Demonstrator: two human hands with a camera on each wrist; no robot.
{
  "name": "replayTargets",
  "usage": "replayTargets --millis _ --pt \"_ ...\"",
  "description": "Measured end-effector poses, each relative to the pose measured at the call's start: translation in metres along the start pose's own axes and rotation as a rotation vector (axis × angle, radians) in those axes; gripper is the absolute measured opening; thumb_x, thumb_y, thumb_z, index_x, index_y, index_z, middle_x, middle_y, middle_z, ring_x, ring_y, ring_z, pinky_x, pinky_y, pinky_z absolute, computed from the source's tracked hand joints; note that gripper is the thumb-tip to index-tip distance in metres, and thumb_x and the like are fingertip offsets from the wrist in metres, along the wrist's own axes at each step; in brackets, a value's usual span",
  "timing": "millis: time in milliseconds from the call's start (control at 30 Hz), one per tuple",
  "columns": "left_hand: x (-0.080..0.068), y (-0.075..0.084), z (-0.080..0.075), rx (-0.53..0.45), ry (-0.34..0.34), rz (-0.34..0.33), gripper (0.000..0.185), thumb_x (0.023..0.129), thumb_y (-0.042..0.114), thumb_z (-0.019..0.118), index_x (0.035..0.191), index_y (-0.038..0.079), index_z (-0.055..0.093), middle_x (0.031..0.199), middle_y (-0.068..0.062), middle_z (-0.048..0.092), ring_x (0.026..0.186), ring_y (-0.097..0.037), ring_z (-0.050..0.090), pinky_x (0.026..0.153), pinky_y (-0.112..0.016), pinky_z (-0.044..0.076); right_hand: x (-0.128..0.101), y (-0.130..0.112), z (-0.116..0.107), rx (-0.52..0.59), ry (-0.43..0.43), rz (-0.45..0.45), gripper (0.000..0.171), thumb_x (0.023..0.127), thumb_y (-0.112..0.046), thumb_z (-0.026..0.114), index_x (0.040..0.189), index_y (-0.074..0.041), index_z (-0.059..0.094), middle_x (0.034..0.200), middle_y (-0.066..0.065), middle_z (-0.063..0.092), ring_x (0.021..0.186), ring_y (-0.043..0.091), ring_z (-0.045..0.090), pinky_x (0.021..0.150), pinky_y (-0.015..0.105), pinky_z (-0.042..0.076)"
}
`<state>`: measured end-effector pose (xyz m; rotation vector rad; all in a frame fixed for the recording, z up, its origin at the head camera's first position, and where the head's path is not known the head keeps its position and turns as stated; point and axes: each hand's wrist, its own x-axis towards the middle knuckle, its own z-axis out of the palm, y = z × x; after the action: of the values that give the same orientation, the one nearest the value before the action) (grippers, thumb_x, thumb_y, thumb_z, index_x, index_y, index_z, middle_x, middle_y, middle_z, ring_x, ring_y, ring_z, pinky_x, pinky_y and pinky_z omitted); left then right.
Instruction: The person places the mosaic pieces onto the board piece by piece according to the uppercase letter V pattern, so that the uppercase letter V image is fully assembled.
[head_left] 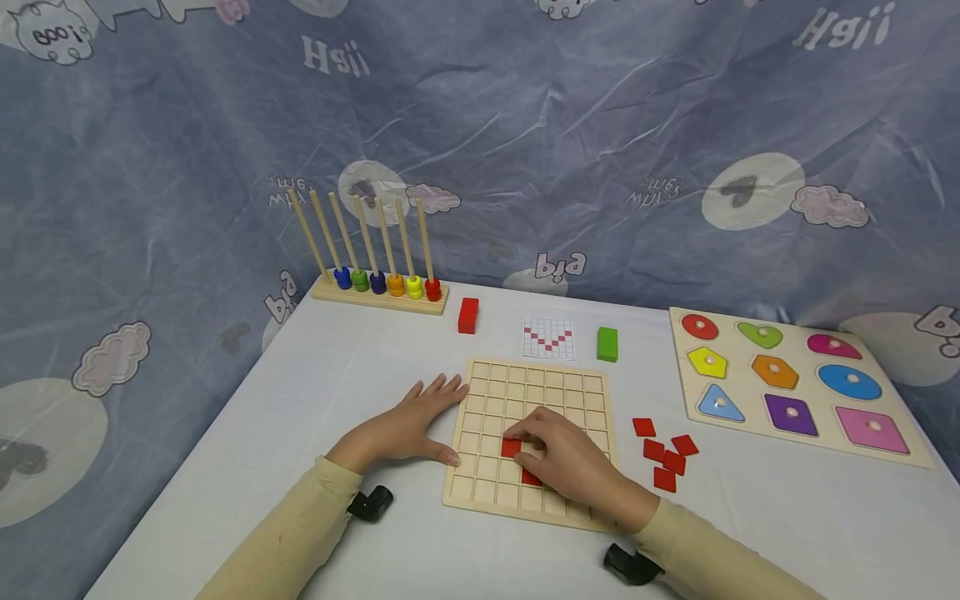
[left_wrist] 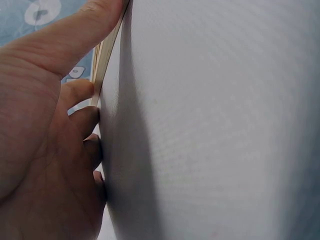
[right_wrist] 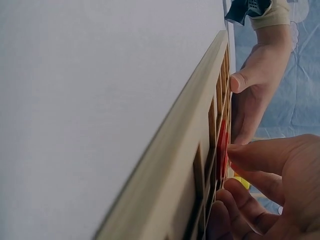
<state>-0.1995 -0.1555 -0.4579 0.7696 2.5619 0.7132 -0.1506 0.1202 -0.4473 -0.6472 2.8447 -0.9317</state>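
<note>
**Red tile pressed into the grid board**

A wooden grid board (head_left: 532, 433) is laid flat on the white table (head_left: 315, 417), near its front edge, with its sides roughly square to that edge. The board is close to square, so no long axis can be made out; its far edge is turned toward the pattern card (head_left: 549, 337) lying just beyond it.

The right hand (head_left: 566, 458) is rested on the middle of the board, fingers bent, and a red tile (head_left: 511, 447) is touched by its fingertips (right_wrist: 250, 152). The tile is seated flat in a cell left of the board's centre. A 2nd red patch shows under the same hand, closer to the front; whether it is gripped cannot be told. The grip of this hand is closed onto the tile from above rather than wrapped round it.

The left hand (head_left: 408, 425) is laid flat on the table against the board's left edge, fingers straight and spread, thumb (left_wrist: 75, 35) along the wooden rim (left_wrist: 102, 60). Nothing is held in it.

5 loose red tiles (head_left: 663, 454) are scattered just right of the board. Farther right a shape puzzle (head_left: 787, 383) is seen. A red block (head_left: 468, 315) and a green block (head_left: 607, 343) flank the card, and an abacus with 7 rods (head_left: 375, 258) stands at the far left.
</note>
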Motion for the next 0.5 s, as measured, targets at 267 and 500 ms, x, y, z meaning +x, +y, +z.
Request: replayTargets --millis 267,500 --pt "0.0 0.0 0.0 0.0 0.001 -0.001 0.111 0.077 0.049 0.086 0.163 0.016 0.025 0.17 -0.004 0.012 0.157 -0.026 0.0 0.126 -0.052 -0.002 -0.006 0.005 -0.006 0.047 0.012 0.005 0.023 0.09 -0.016 0.077 0.112 -0.023 0.077 0.099 -0.011 0.062 0.084 0.008 0.055 0.073 0.024 0.051" --pt "0.0 0.001 0.0 0.001 0.003 0.005 0.111 0.077 0.047 0.086 0.163 0.015 0.025 0.17 -0.005 0.012 0.157 -0.028 0.0 0.126 -0.052 -0.002 -0.013 0.008 -0.012 0.084 0.003 0.02 0.022 0.09 -0.015 0.078 0.111 -0.021 0.077 0.097 -0.01 0.062 0.083 0.01 0.056 0.072 0.023 0.051"
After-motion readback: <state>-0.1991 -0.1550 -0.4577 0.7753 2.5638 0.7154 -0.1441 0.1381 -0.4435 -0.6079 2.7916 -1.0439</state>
